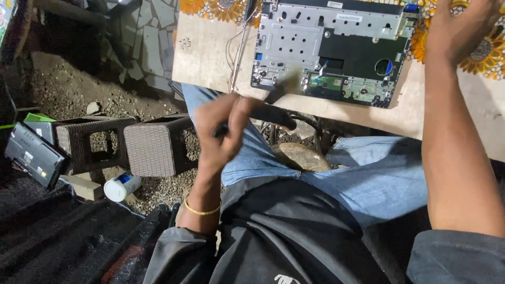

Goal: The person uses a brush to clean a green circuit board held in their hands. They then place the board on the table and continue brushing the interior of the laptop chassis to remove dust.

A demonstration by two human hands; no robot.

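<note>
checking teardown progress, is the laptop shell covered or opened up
Opened up: the laptop shell lies on the table with its bare metal frame and circuit board exposed.

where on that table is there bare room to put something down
Bare tabletop lies left of the opened laptop chassis, bordered by thin wires and the near edge. A narrow strip runs below the chassis. It is crowded at the brush in the left hand and under the right hand.

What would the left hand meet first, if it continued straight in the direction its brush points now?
Probably the opened laptop chassis: the left hand aims its blurred brush up toward the chassis's near edge on the table. Depth is unclear, so contact cannot be confirmed.
</note>
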